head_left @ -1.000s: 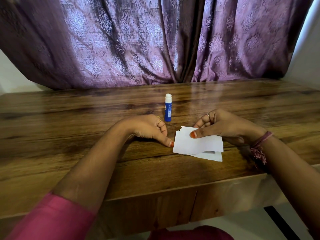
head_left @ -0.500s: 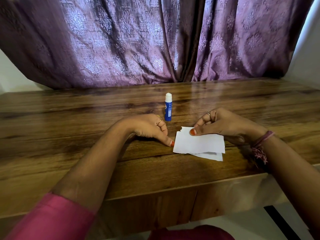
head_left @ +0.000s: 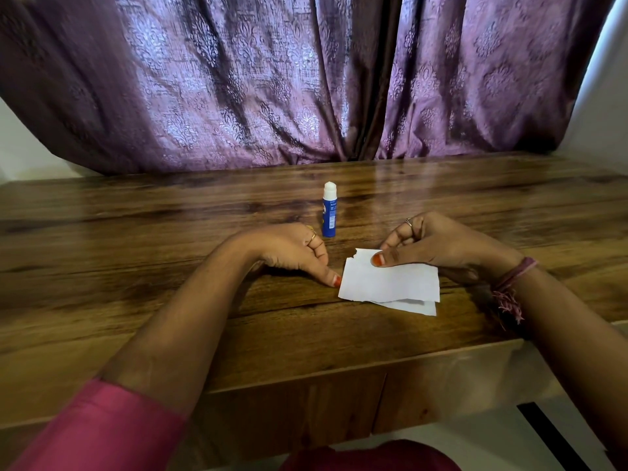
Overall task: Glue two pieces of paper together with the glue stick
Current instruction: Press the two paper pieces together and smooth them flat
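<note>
1. Your two pieces of paper lie stacked just right of the frame's centre: the top sheet (head_left: 390, 280) covers most of the lower sheet (head_left: 413, 306), which peeks out only along the bottom right edge. Both lie flat on the desk (head_left: 136, 232).
2. Compared with a second ago, the top sheet has turned slightly, so its right end now sits a little lower, and its torn upper left corner shows more clearly.
3. Your right hand (head_left: 438, 246) grips the top sheet at its upper edge: the thumb lies flat on the paper with its red nail toward the frame's centre, and the other fingers are curled behind the edge. Over the last second the thumb has slid a little toward that upper edge.
4. Your left hand (head_left: 292, 253) rests on the desk left of the paper, its fingers loosely curled and holding nothing. The thumb tip is just beside the left edge of the top sheet; you cannot tell from here whether it touches. This hand has not moved since the earlier frames.
5. The glue stick (head_left: 329, 209) stands upright above and between your hands, near the left hand's knuckles, blue-bodied with a white cap on. It stays where it was, untouched.
6. Further out, a purple patterned curtain (head_left: 306, 79) hangs behind the desk across the top of the frame, a pink sleeve (head_left: 102, 426) shows at lower left, and a thread wristband (head_left: 509, 283) circles your right wrist.
</note>
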The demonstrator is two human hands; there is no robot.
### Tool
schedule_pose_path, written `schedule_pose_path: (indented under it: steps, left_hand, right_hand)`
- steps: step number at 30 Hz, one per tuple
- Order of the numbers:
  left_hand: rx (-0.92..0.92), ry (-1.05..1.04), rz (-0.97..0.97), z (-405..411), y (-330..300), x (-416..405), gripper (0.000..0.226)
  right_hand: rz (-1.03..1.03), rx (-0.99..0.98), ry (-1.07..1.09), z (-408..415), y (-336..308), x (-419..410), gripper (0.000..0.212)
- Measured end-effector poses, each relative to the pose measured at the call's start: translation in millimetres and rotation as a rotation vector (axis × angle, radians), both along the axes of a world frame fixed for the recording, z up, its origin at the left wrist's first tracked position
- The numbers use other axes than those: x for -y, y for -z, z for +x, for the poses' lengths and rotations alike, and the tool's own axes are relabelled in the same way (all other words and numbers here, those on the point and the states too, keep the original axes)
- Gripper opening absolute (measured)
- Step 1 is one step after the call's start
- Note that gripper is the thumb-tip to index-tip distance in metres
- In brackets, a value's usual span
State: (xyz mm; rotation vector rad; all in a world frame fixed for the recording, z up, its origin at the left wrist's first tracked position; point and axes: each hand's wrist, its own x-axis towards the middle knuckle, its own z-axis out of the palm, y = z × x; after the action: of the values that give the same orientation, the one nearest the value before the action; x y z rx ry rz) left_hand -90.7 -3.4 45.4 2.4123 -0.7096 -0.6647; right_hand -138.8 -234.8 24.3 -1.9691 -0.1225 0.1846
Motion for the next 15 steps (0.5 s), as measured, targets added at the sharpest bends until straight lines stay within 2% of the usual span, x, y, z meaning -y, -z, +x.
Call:
schedule_pose_path:
  steps: [8,13,15]
  left_hand:
    - [-0.023,0.004,-0.043,2.3,1.6,-2.3,0.015]
    - [-0.007,-0.019,-0.055,-1.0,1.7,-1.8,0.011]
    - [-0.021,-0.028,-0.071,-1.6,2.7,-1.7,0.017]
  right_hand:
    - [0.001,0.008,0.004,-0.5,-0.5,-0.8,0.024]
    - [-0.002,0.024,0.006,-1.5,0.5,-1.9,0.025]
    - [-0.008,0.033,0.013,-1.4,0.9,-1.6,0.030]
